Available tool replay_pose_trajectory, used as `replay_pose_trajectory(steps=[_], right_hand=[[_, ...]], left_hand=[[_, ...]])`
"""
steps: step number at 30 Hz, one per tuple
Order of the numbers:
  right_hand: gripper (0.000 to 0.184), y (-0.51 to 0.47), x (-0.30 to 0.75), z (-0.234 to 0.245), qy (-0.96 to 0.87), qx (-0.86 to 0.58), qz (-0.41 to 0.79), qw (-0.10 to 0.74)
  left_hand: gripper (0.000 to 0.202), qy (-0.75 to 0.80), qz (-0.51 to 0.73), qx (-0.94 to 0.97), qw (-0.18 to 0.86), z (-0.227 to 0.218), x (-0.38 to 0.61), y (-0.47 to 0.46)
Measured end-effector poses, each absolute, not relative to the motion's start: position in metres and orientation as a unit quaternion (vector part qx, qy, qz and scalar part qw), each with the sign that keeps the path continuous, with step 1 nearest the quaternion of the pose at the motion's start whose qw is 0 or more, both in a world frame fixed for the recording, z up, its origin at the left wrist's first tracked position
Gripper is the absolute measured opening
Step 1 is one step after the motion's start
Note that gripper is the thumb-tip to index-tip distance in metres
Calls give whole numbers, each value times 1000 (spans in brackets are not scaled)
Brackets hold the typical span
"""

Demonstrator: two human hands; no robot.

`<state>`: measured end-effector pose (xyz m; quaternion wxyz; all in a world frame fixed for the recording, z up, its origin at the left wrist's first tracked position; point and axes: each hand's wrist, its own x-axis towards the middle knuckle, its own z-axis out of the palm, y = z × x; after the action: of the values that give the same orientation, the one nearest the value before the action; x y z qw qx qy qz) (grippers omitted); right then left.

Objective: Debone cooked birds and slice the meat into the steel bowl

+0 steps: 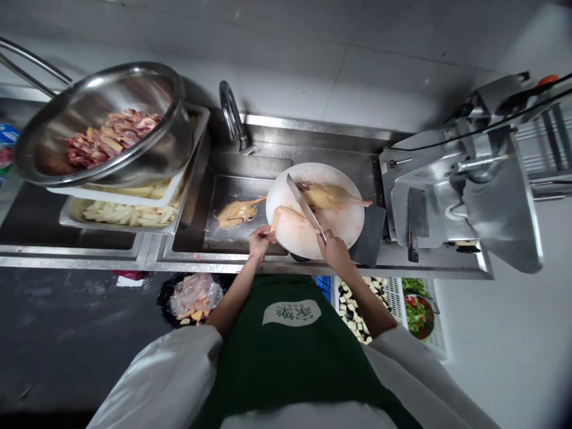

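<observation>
A round white cutting board [344, 229] rests over the sink's right side with raw poultry on it. My right hand [334, 248] is closed round the handle of a cleaver [302, 204], whose blade lies across a pale poultry piece [288, 215]. My left hand [260, 240] pinches the near end of that piece at the board's left edge. A second, larger carcass [330, 195] lies at the board's far side. Another raw bird [236, 212] sits in the sink basin.
A big steel bowl [53, 143] of chopped red meat rests on trays of cut potato [129, 213] at left. A faucet [232, 116] stands behind the sink. A meat slicer [482, 179] and second cleaver [416, 220] are at right. Baskets of vegetables [393, 307] and a waste bag [194, 296] sit below.
</observation>
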<state>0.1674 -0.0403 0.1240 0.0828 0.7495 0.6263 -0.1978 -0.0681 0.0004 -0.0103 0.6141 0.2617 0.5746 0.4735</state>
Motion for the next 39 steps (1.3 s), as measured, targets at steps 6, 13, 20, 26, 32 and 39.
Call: replay_pose_trajectory(steps=[6, 13, 20, 26, 32, 39], right_hand=[[40, -18, 160, 139, 653, 724, -214, 59], [48, -20, 143, 127, 618, 762, -173, -88], [39, -7, 162, 122, 659, 708, -248, 46], [50, -8, 139, 164, 620, 762, -156, -104], [49, -24, 119, 119, 619, 734, -281, -9], [51, -19, 128, 133, 626, 755, -171, -90]], left_hand=[[29, 610, 473, 235, 591, -15, -69, 2], [22, 612, 490, 242, 572, -21, -61, 0], [15, 625, 475, 253, 565, -14, -63, 0], [17, 602, 484, 243, 587, -11, -66, -1], [19, 603, 493, 223, 585, -8, -63, -4], [23, 602, 488, 205, 597, -2, -60, -5]])
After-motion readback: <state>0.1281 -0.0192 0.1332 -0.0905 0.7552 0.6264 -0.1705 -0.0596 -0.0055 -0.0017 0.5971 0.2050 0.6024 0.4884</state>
